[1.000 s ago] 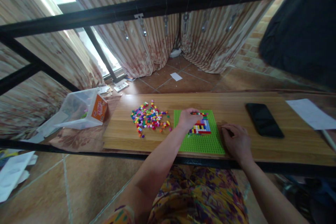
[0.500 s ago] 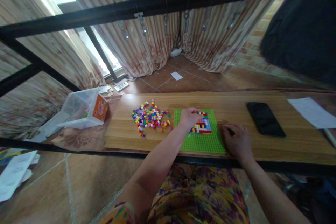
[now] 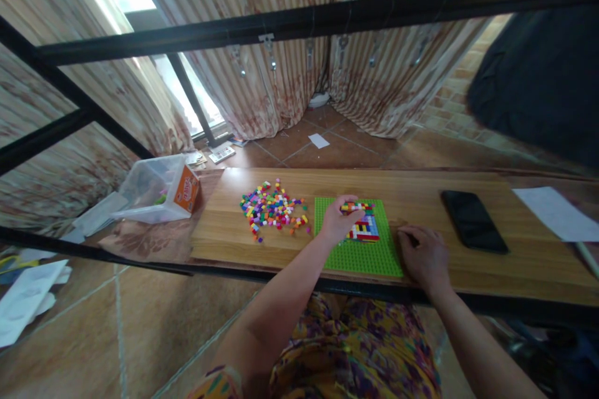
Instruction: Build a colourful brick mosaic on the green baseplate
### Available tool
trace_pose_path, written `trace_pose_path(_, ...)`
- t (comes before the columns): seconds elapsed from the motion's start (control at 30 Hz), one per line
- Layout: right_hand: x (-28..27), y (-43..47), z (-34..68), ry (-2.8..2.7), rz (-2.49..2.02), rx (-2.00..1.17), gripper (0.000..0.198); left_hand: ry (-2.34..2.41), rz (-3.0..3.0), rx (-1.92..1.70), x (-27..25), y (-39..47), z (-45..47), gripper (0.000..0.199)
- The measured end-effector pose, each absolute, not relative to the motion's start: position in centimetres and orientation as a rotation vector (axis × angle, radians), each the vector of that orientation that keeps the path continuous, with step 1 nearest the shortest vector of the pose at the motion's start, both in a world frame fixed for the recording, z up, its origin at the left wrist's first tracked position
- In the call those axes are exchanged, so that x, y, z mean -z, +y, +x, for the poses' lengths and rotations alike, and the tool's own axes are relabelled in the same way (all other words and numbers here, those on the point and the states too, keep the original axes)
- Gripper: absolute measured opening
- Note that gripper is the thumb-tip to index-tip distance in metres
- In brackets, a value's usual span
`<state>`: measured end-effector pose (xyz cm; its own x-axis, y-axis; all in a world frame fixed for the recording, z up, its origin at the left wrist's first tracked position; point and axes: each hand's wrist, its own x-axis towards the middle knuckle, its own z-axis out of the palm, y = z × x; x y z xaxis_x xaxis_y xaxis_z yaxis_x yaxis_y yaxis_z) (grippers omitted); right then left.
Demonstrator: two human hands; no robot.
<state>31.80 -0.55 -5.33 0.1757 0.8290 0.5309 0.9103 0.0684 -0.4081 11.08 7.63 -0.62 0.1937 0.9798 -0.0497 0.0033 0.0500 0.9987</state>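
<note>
A green studded baseplate (image 3: 362,260) lies on the wooden board. On its far part stands a low build of colourful building bricks (image 3: 367,232), with red, white, yellow and blue pieces. My left hand (image 3: 337,222) reaches over the build's left side, its thumb and index finger on either side of a row of bricks at the far edge. Its palm hides part of the build. My right hand (image 3: 425,257) rests on the board just right of the baseplate, fingers curled in loosely, with no object visible in them. A pile of loose small bricks (image 3: 272,204) is spread left of the baseplate.
A black phone (image 3: 473,221) and a white paper (image 3: 556,212) lie to the right on the wooden board (image 3: 421,190). At the left is a clear plastic box (image 3: 154,190) with an orange label. A black metal bar (image 3: 290,24) crosses in front of the curtains.
My left thumb and index finger have spread a little, and more of the far brick row shows between them. My right hand has kept its place. The view has shifted slightly.
</note>
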Motion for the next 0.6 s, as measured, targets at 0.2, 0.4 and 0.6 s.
trace_pose_path(0.2, 5.33, -0.54, 31.81, -1.633, -1.755, 0.17, 0.028, 1.041, 1.341, -1.071, 1.58, 7.31, 10.76, 0.058)
trace_pose_path(0.4, 5.11, -0.65, 31.75, -1.658, -1.754, 0.153, 0.027, 1.051, 1.408, -1.061, 1.6, 7.28, 10.73, 0.051)
trace_pose_path(0.6, 5.03, -0.68, 31.64, -1.636, -1.758, 0.159, 0.027, 1.051, 1.429, -1.063, 1.33, 7.12, 10.61, 0.046)
